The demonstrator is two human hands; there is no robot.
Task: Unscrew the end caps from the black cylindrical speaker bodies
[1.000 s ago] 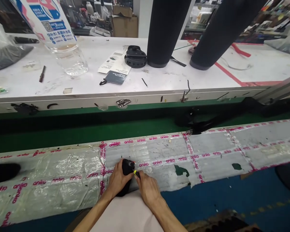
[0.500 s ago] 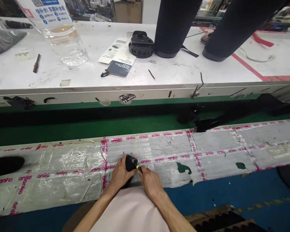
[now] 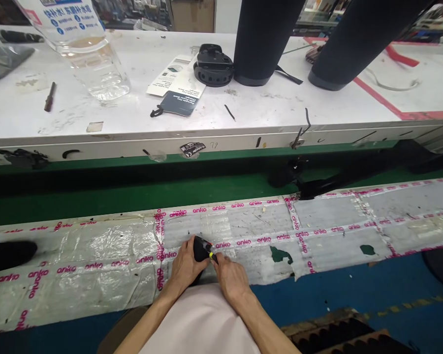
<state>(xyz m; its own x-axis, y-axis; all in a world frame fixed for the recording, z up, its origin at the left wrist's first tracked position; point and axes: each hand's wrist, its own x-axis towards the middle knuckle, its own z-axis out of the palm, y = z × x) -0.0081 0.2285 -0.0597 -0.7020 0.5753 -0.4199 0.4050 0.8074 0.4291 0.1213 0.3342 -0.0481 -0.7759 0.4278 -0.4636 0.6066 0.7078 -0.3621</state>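
Observation:
My left hand [image 3: 185,268] is wrapped round a black item [image 3: 200,249] with a rounded body, held low in front of my waist. Its lower part is hidden behind my fingers and the pale garment, so I cannot tell its kind. In my right hand [image 3: 232,279] is a slim dark tool with a yellow band [image 3: 211,255]. The tip of this tool meets or nearly meets the end of the black item. Beneath both hands lies a low bench [image 3: 258,221], covered in plastic film and tape printed "anko".
On the white worktable [image 3: 133,110] stand a water bottle [image 3: 99,69], a black round device [image 3: 213,66], two tall black cylinders [image 3: 268,44] and printed tags [image 3: 179,103]. A black bent bar [image 3: 369,167] runs behind the bench. Cardboard trays [image 3: 339,334] sit at lower right.
The view has shifted slightly. Both hands keep nearly the same place and hold, with the tool still at the end of the black item.

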